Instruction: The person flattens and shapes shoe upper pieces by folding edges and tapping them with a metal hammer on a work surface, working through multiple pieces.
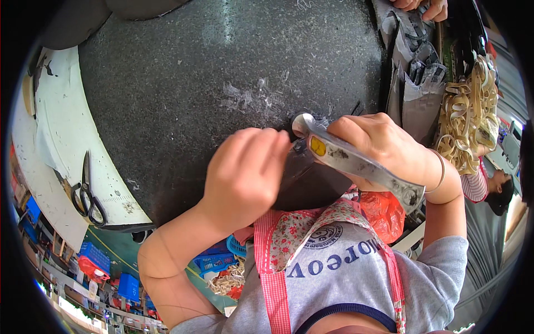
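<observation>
My right hand (375, 136) is closed around a long, grey, curved-handled tool with a yellow oval mark (360, 166). A round, shiny, silvery piece (303, 125) shows at the tool's far end; its exact kind I cannot make out. Just left of that end, my left hand (242, 175) is blurred, its fingers curled together by the tool. What lies between those fingers is hidden. A dark, flat piece (314, 186) sits below both hands, close to my apron. Under the hands spreads a dark, speckled work surface (178, 83), with pale shreds (253, 96) beyond them.
Black-handled scissors (86, 195) lie on a white board (114, 178) at the left. At the right are grey folded sheets (420, 100) and a heap of cream bands (470, 111). Another person's hand (434, 8) is at the upper right. A red bag (384, 214) hangs near my right elbow.
</observation>
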